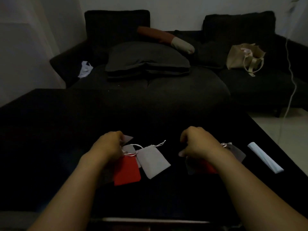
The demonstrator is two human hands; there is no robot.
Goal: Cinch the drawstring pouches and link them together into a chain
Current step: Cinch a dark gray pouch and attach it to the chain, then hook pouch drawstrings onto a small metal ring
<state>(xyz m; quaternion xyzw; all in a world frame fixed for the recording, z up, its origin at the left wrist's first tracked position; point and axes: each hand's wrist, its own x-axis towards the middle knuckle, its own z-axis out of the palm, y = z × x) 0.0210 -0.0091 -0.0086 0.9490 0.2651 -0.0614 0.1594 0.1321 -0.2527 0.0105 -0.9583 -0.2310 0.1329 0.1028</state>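
Curling, the left hand (110, 144) fingers pinch a grey pouch (127, 139) above the red pouch (127, 172); right hand (196, 144) fingers curl, their hold unclear.

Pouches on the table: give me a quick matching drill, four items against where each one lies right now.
Things:
1. red pouch
2. grey pouch
3. white roll
4. beige tote bag

Places:
A. on the sofa, far right
B. on the table, right of the right hand
C. below the left hand, left of the grey one
D. between the two hands, drawstring towards the sofa

Pairs: 1-C, 2-D, 3-B, 4-A
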